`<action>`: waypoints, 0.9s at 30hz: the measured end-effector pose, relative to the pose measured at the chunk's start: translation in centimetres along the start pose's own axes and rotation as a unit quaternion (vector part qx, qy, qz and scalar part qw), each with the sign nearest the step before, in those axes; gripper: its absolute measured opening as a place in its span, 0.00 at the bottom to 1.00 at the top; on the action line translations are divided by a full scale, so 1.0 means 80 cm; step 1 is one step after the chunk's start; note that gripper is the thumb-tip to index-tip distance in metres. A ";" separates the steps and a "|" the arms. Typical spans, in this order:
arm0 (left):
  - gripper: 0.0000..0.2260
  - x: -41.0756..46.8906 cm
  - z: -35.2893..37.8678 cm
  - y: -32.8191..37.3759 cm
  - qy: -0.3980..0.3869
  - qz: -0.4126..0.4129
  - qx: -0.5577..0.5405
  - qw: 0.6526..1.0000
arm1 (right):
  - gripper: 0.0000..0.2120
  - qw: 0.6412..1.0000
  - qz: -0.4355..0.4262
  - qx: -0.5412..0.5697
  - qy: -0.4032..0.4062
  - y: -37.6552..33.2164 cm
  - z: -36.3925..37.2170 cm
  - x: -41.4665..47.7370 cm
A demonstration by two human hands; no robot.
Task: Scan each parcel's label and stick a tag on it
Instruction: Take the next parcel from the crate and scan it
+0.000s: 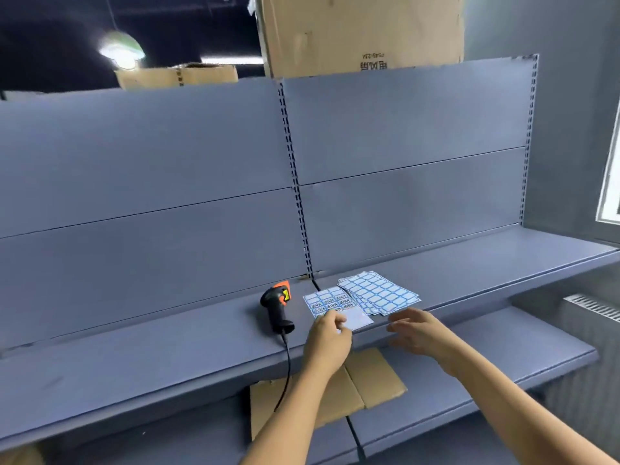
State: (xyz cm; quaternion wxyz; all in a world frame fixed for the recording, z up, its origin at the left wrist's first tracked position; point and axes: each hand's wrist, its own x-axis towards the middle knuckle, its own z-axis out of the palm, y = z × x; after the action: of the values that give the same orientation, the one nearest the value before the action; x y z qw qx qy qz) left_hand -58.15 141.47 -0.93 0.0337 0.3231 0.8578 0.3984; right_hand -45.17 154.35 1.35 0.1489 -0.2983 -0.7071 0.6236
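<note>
Two hands work at the front of the grey-blue metal shelf (134,380).

- Left hand (327,335): fingers curled onto the near end of the partly used white sheet of blue-bordered tags (330,302), seemingly pinching the sheet. Cannot tell whether a tag has lifted.
- Right hand (416,330): hovers just beside the sheet, fingers loosely spread, holding nothing.
- Fanned stack of full blue-bordered tag sheets (379,293): overlaps the used sheet's right side.
- Black-and-orange handheld barcode scanner (276,305): lies just left of the sheet. Its black cable (288,360) drops over the shelf's front edge.
- Flat brown cardboard parcel (369,377): lies on the lower shelf under the hands. No label is visible on it.

Risks, as judged:
1. Nothing pins the sheet, so a peel may lift the whole sheet. The tag could then tear, or curl and stick to itself.
2. A dragged sheet could push the fanned stack toward the edge.
3. The left forearm passes close to the cable. A snag could pull the scanner off the shelf.
4. The parcel's label is hidden, so a tag stuck blind might cover it before the scan.
</note>
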 end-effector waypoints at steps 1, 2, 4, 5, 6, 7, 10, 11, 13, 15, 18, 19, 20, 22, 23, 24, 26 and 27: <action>0.10 -0.008 -0.014 -0.008 0.007 -0.004 -0.004 1.000 | 0.08 1.000 -0.002 0.001 0.002 -0.005 0.010 -0.009; 0.10 -0.015 -0.026 -0.015 0.013 -0.005 -0.008 1.000 | 0.08 1.000 -0.003 0.010 0.008 -0.010 0.017 -0.017; 0.09 -0.031 -0.053 -0.030 0.025 -0.003 -0.017 1.000 | 0.08 0.999 -0.006 0.031 0.032 -0.018 0.033 -0.032; 0.09 -0.040 -0.067 -0.039 0.028 0.000 -0.021 0.999 | 0.08 0.999 -0.008 0.031 0.043 -0.022 0.043 -0.040; 0.09 -0.051 -0.084 -0.051 0.031 0.004 -0.024 0.999 | 0.07 0.998 -0.011 0.028 0.052 -0.025 0.058 -0.050; 0.10 -0.062 -0.099 -0.063 0.032 0.007 -0.025 0.999 | 0.06 0.998 -0.012 0.026 0.058 -0.028 0.072 -0.060; 0.10 -0.091 -0.145 -0.102 0.029 0.003 -0.014 0.999 | 0.04 0.998 -0.018 0.000 0.057 -0.032 0.125 -0.090; 0.09 -0.100 -0.161 -0.116 0.029 0.004 -0.009 1.000 | 0.05 0.998 -0.020 -0.021 0.054 -0.033 0.146 -0.099; 0.09 -0.112 -0.186 -0.137 0.029 0.007 -0.011 0.999 | 0.05 0.998 -0.023 -0.045 0.040 -0.033 0.182 -0.113; 0.09 -0.127 -0.211 -0.159 0.032 0.008 -0.008 0.999 | 0.05 0.998 -0.020 -0.054 0.035 -0.033 0.218 -0.120; 0.08 -0.150 -0.238 -0.193 0.032 -0.002 -0.002 0.999 | 0.06 0.998 -0.015 -0.051 0.018 -0.035 0.267 -0.126; 0.07 -0.158 -0.247 -0.206 0.031 -0.009 0.001 0.999 | 0.05 0.999 -0.011 -0.048 0.013 -0.033 0.283 -0.128; 0.07 -0.165 -0.255 -0.215 0.032 -0.015 0.003 0.999 | 0.06 0.999 -0.009 -0.049 0.009 -0.033 0.297 -0.130; 0.08 -0.181 -0.272 -0.235 0.035 -0.034 0.004 0.999 | 0.08 0.998 -0.005 -0.057 -0.005 -0.029 0.327 -0.137; 0.09 -0.185 -0.279 -0.243 0.040 -0.042 -0.002 0.998 | 0.09 0.998 -0.006 -0.059 -0.013 -0.029 0.339 -0.140; 0.09 -0.192 -0.287 -0.251 0.045 -0.051 -0.006 0.998 | 0.09 0.998 -0.007 -0.063 -0.024 -0.028 0.352 -0.143; 0.09 -0.205 -0.301 -0.264 0.061 -0.065 -0.013 0.996 | 0.09 0.997 -0.017 -0.066 -0.045 -0.025 0.374 -0.144; 0.09 -0.212 -0.307 -0.272 0.068 -0.073 -0.013 0.995 | 0.09 0.996 -0.022 -0.064 -0.052 -0.024 0.384 -0.143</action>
State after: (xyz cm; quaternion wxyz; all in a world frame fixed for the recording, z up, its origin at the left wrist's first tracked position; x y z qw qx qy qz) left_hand -63.96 105.08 -2.93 0.0084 0.2315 0.8742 0.4268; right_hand -54.61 122.91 -0.41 0.1060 -0.2585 -0.7586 0.5887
